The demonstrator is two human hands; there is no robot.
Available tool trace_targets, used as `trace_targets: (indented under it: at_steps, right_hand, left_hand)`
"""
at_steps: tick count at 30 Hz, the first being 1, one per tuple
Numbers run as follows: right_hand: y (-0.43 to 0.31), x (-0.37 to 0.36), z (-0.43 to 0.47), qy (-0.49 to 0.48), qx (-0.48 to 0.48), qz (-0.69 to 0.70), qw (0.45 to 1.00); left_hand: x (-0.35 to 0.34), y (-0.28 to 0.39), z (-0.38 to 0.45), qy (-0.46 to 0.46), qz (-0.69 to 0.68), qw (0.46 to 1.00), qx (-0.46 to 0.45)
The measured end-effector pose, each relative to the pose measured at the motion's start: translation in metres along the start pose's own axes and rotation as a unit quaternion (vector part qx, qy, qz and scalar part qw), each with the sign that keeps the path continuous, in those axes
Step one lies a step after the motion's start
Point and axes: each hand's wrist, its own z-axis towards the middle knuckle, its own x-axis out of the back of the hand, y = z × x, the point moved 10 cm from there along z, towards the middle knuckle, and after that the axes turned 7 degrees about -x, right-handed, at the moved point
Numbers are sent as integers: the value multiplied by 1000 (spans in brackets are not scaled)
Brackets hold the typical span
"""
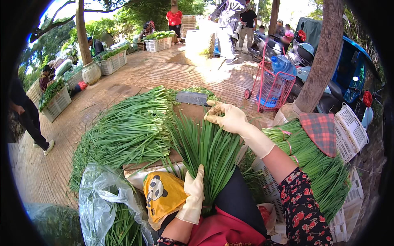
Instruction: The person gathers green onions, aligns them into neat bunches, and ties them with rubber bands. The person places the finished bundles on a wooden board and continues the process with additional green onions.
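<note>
A fanned bundle of green garlic chives (206, 153) stands against my lap, leaf tips pointing away from me. My left hand (194, 192), in a cream rubber glove, grips its lower left side. Above the upper right tips is my right hand (226, 117), gloved the same way, its fingers curled with thumb and forefinger near each other; whether it pinches a leaf I cannot tell. A large heap of loose chives (132, 129) lies on the board to the left. Beyond the bundle rests a flat dark metal plate (192, 98). A yellow panda-print cloth (163, 193) covers something by my left wrist.
Tied chive bundles (317, 172) fill white crates at right, under a plaid cloth (320, 132). A clear plastic bag (101, 203) of chives sits at left. Ahead are a red cart (277, 89) with water bottles, wooden posts (323, 55) and scooters; several people stand or sit farther off.
</note>
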Motion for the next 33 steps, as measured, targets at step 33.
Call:
trace_targets:
  at_steps: [33]
  right_hand:
    - [103, -17, 96, -51, -144, -161, 975]
  left_hand:
    - [3, 9, -8, 23, 162, 986, -22]
